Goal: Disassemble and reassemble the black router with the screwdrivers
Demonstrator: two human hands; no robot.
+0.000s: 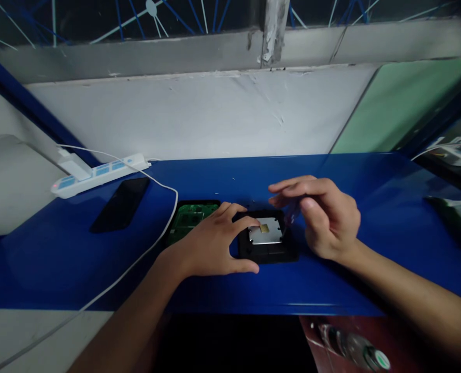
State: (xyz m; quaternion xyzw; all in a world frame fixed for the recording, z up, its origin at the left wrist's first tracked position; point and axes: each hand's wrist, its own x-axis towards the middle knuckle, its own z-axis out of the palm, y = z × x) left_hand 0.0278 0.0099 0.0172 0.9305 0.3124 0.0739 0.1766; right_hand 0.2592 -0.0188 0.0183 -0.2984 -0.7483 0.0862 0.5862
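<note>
Your left forearm (148, 300) leads to a loosely spread left hand (215, 243) touching the silver plate (274, 234) in the black casing (269, 254): press it flat while your right hand (329, 217), curled lightly around what looks like a screwdriver (292, 211), steadies that upright.

Blue table (222, 176), green circuit board (188, 216), black case (269, 255) (its plate (268, 238) silvery).

Looks like a small elec. workshop: blue bench (374, 207) under L hand (211, 241) & R hand (327, 217), screwdriver-like tool (292, 211) in R, green PCB (189, 215) partly under L, open blk casing (271, 255) w/ metal plate (268, 238) btwn them, pwr strip (112, 171) w/ plug (75, 166) beyond L, scuffed wall (199, 116) straight ahead of both.
</note>
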